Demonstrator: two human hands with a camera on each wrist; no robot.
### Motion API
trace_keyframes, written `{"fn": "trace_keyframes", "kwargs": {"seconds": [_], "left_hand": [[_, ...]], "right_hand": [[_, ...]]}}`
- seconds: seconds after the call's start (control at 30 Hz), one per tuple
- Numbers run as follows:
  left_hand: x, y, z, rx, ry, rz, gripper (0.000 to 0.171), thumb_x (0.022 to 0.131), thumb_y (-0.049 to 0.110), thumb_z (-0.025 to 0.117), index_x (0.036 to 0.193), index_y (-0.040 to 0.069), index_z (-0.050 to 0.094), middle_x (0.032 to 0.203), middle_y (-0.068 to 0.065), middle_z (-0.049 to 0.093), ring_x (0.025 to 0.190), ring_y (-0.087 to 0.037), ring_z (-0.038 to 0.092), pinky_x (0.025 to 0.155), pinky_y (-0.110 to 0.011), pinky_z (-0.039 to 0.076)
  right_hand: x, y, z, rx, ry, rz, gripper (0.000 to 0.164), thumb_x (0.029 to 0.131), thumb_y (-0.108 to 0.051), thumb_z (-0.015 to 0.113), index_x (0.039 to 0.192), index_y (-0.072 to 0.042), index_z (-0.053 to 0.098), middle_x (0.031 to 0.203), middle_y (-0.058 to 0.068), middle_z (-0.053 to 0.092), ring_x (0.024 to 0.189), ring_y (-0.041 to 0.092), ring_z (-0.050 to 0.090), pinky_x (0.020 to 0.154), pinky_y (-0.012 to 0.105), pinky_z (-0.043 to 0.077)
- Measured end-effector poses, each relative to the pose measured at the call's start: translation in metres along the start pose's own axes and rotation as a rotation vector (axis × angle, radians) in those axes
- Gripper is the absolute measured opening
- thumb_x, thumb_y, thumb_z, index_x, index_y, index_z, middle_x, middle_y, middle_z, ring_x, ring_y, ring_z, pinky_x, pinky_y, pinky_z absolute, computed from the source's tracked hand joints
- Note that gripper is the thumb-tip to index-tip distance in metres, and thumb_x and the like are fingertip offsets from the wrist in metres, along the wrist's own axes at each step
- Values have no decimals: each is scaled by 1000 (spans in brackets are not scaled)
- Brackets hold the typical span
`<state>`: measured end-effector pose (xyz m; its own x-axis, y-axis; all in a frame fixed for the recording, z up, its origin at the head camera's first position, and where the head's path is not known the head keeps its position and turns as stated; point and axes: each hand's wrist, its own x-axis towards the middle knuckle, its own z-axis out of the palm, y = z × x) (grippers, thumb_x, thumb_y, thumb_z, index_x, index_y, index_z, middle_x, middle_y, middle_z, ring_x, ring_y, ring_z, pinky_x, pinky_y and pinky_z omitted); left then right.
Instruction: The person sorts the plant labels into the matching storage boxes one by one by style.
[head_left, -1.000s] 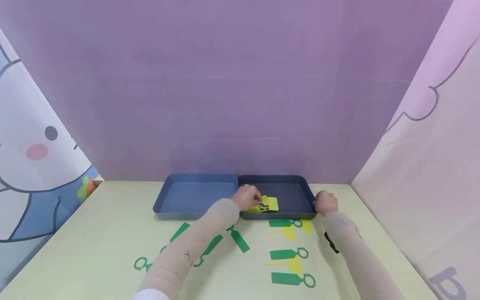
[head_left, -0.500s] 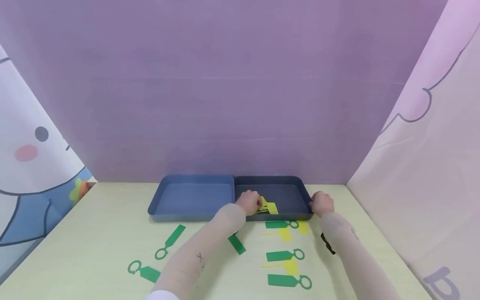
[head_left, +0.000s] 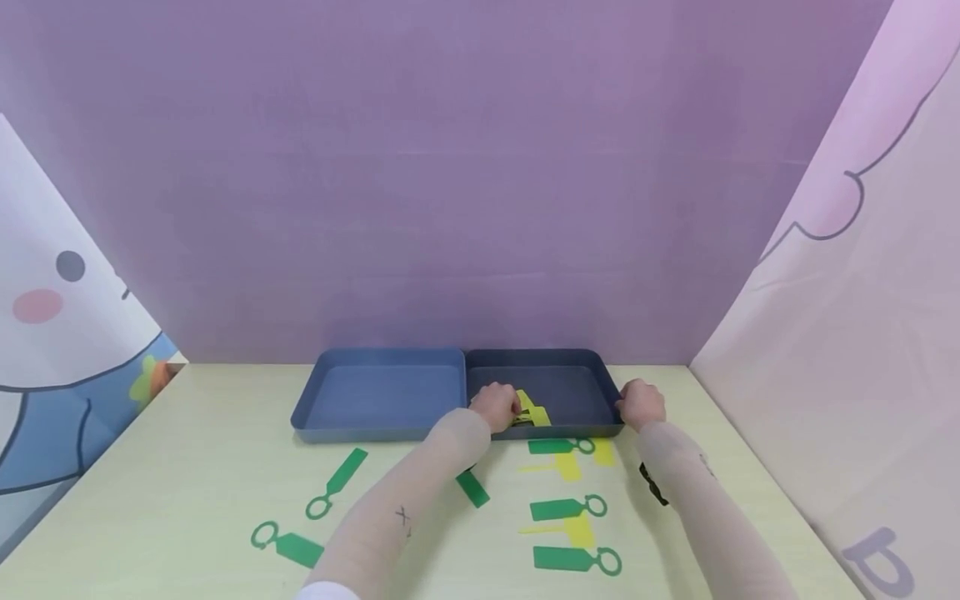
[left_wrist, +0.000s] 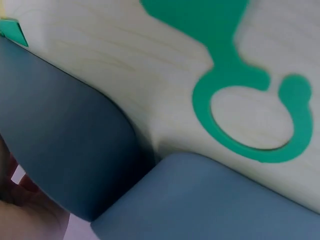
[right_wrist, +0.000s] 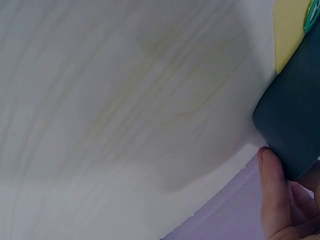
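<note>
My left hand (head_left: 496, 407) reaches into the dark tray (head_left: 573, 390) at its near left, fingers curled down by a small pile of yellow tags (head_left: 538, 416). Its fingertips are hidden, so their contact with the tags cannot be seen. In the left wrist view that hand (left_wrist: 37, 220) shows behind the tray's near wall. My right hand (head_left: 642, 405) is at the tray's right end. The right wrist view has its fingers (right_wrist: 272, 180) pinching the tray wall near a corner.
A blue tray (head_left: 386, 392) adjoins the dark one on the left. Green ring-ended tags (head_left: 345, 471) lie about the table, some beside yellow tags (head_left: 579, 529) on the right. A small black item (head_left: 654, 485) is by my right forearm. A purple backdrop (head_left: 480, 183) stands behind.
The yellow tags by my left hand have turned and shifted slightly. My left forearm has swung right, uncovering green tags on the left. My right hand keeps its place at the tray.
</note>
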<state>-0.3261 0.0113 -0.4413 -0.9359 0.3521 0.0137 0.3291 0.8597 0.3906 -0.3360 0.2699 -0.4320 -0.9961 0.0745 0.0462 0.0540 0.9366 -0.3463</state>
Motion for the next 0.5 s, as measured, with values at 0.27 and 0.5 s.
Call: {"fn": "trace_keyframes", "kwargs": {"seconds": [0.27, 0.5], "left_hand": [[0, 0, 0, 14, 0, 17, 22, 85, 1, 57, 88, 13, 75, 91, -1, 70, 83, -17, 64, 76, -30, 53], [2, 2, 1, 29, -6, 17, 20, 85, 2, 58, 87, 13, 75, 88, 0, 70, 83, -16, 64, 78, -30, 53]], "right_hand": [[3, 2, 0, 10, -16, -4, 18, 83, -7, 60, 94, 5, 66, 96, 23, 66, 86, 39, 61, 76, 49, 50], [6, 4, 2, 0, -1, -6, 16, 81, -6, 62, 92, 4, 67, 93, 22, 66, 83, 39, 61, 72, 47, 50]]}}
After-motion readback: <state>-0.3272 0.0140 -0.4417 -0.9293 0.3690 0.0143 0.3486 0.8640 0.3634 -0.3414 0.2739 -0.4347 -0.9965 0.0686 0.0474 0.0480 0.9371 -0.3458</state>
